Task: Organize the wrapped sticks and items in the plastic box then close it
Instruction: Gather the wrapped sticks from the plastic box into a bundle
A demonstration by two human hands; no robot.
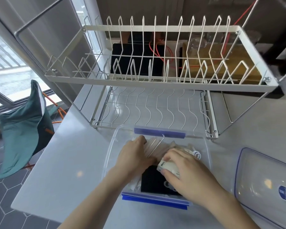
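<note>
A pale grey tabletop (69, 164) fills the scene, with a dark hexagon-tiled floor (8, 195) below its left edge and a green fabric chair (21, 128) standing there by the window. The clear plastic box (112, 146) sits near the front edge of the tabletop, open, with a blue clip on its far rim and another on its near rim. Just behind the box stands a white wire dish rack (155, 76), its lower tier almost touching the box's far wall. To the right of the box, apart from it, lies the clear lid (261, 177) with a blue outline. Left of the box the tabletop is bare out to its edge.

Inside the box, pale wrapped sticks (153, 148) lie bunched toward the far side, and a flat black packet (151, 182) rests toward the near side. The left hand (135, 154) lies over the sticks with its fingers curled down onto them. The right hand (186, 171) has its fingers closed around a small white packet (168, 167) above the black one.
</note>
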